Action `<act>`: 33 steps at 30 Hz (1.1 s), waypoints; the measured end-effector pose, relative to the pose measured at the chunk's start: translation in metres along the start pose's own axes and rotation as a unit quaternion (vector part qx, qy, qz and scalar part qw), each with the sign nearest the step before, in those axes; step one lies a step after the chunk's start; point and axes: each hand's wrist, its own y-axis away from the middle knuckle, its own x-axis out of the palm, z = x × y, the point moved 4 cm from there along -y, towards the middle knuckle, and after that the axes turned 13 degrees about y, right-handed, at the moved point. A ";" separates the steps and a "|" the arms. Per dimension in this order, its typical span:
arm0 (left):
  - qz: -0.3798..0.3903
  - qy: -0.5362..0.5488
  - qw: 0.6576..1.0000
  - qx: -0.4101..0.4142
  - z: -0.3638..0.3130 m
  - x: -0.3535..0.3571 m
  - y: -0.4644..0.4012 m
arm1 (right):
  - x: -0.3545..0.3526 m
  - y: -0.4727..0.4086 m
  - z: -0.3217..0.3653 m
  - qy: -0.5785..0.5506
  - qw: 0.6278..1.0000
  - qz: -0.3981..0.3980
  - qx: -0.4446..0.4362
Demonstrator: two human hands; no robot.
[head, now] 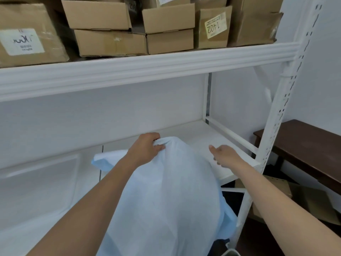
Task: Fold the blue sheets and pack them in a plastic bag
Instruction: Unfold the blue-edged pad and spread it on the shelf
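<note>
A pale blue sheet (166, 196) hangs in a long drape from my left hand (145, 146), which pinches its top edge above the white shelf (212, 139). The cloth falls down toward the bottom of the view and past the shelf's front edge. Another part of blue sheet (105, 161) lies flat on the shelf behind my left forearm. My right hand (223, 154) hovers just right of the draped sheet, fingers apart and holding nothing. A clear plastic bag (38, 180) lies flat on the shelf at the left.
The white metal rack's upright post (280, 111) stands at the right. Cardboard boxes (110, 26) fill the upper shelf (147, 71). A dark wooden table (304, 145) stands beyond the rack at right, with brown cardboard (276, 185) on the floor below it.
</note>
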 end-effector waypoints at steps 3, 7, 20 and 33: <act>0.020 0.000 1.000 0.012 -0.014 0.005 -0.002 | 0.013 0.001 -0.019 -0.054 0.987 0.134 0.072; 0.016 0.001 1.000 0.002 -0.024 0.009 -0.003 | 0.017 -0.002 -0.037 -0.098 0.970 0.190 0.113; 0.026 -0.018 0.998 -0.060 -0.046 0.018 0.005 | 0.013 -0.019 -0.068 -0.384 0.883 0.219 0.158; 0.250 -0.034 0.931 -0.266 -0.066 0.010 0.021 | -0.047 -0.017 -0.061 -0.462 0.879 0.115 0.034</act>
